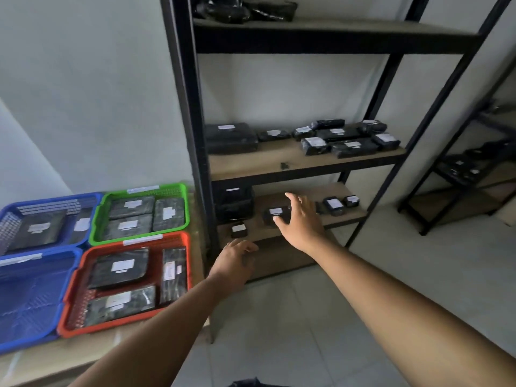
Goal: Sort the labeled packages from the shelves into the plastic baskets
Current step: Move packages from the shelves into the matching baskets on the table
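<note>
blue plastic baskets are set at the far left of the pale wooden counter [83,356]: the rear blue basket [55,198] holds black wrapped packages with white labels, and the front blue basket [30,303] sits just in front of it. to their right, a green plastic basket [95,222] carrying three labelled black packages is placed behind a red plastic basket [176,236] carrying three more.

beside the counter, a tall black metal shelving unit [190,135] with pale boards is seen. the left hand [234,263] is held low, just in front of the lowest board's edge, with fingers loosely curled and nothing in it. a tiny black labelled package [238,230] lies on that board near its front edge. further right, the right hand [298,219] is stretched over the same board with fingers spread wide; its thumb is laid against a small black rectangular package with a white label [275,215], which rests on the board and is not yet gripped. two more small labelled packages [333,205] lie beyond the hand. on the board above, a large black package [230,136] and a cluster of smaller labelled ones [346,141] are stored. a second black shelving unit [460,169] is seen at the far right.
</note>
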A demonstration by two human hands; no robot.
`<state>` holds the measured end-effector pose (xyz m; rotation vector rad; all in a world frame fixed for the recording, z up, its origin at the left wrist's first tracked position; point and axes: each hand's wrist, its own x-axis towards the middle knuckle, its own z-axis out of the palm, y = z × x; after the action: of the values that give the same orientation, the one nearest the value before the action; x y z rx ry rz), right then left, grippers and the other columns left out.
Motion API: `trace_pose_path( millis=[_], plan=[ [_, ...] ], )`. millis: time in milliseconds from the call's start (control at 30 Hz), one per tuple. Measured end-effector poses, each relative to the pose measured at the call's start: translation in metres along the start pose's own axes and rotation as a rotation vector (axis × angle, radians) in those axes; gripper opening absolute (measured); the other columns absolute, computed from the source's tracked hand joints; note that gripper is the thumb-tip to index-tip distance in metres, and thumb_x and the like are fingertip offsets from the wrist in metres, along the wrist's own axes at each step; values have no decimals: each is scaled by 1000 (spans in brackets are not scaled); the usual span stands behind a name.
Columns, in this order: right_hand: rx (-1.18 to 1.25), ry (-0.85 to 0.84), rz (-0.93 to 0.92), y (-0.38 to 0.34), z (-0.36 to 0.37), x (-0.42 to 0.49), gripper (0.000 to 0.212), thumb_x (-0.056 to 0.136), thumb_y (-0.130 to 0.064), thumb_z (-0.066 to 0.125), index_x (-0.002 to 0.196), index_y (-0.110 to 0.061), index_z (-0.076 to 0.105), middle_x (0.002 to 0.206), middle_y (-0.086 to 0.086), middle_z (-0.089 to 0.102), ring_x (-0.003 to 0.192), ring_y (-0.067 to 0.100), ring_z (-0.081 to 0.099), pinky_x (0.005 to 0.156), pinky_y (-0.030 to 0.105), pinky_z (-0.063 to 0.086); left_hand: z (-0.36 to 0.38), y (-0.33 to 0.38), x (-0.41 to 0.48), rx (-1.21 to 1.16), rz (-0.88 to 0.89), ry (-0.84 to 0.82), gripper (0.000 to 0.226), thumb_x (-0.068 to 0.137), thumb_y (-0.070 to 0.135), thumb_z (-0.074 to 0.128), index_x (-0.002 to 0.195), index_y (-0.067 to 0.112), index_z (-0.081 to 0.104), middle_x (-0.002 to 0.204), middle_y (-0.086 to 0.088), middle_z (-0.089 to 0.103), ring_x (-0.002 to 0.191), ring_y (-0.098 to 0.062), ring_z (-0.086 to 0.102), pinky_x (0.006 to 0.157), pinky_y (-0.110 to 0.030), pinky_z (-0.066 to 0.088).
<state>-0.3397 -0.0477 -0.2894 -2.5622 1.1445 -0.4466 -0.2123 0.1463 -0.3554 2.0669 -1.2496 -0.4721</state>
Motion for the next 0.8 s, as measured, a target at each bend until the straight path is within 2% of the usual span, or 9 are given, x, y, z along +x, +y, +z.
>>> trace_pose_path(
  millis=[100,200,300,433,533,633,800],
  plan=[
    [0,10,-3,30,-21,23,71,97,-54,64,156,-25,37,146,5,46,136,28,43,107,48,47,14,25,22,14,19,-5,31,92,23,70,121,32,72,116,17,62,117,-9,60,105,-34,51],
    [27,14,22,50,-28,50,71,97,-53,65,156,-26,37,147,7,46,138,29,43,104,50,50,13,38,49,95,30,-9,34,96,25,67,129,31,69,130,13,61,128,-9,53,111,-31,46],
    [39,7,6,65,-26,78,71,97,-53,65,156,-27,35,150,7,44,140,29,41,105,52,51,4,43,85,176,51,11,33,98,23,65,129,33,67,134,13,56,129,-10,48,107,-30,46],
    [8,22,-23,76,-28,123,70,97,-53,66,155,-27,36,151,6,44,138,29,44,108,50,49,-4,44,147,290,91,75,30,102,30,62,131,34,65,135,11,56,125,-14,48,107,-37,47],
    [-32,31,-45,87,-33,158,70,97,-53,66,155,-29,36,152,4,44,139,27,44,105,48,51,-2,44,197,386,128,126,34,101,32,61,135,34,62,139,10,52,131,-16,44,114,-38,40],
    [-73,5,-109,101,-43,198,68,97,-51,65,155,-31,35,153,2,44,141,27,42,108,50,49,3,45,248,421,149,180,40,99,34,64,138,35,59,142,11,50,135,-18,43,116,-39,38],
    [-126,-47,-193,117,-51,266,69,94,-47,71,153,-30,38,144,2,53,132,26,52,104,48,52,5,46,326,482,203,103,51,96,43,67,144,33,56,148,8,49,141,-20,42,120,-41,32]
  ],
)
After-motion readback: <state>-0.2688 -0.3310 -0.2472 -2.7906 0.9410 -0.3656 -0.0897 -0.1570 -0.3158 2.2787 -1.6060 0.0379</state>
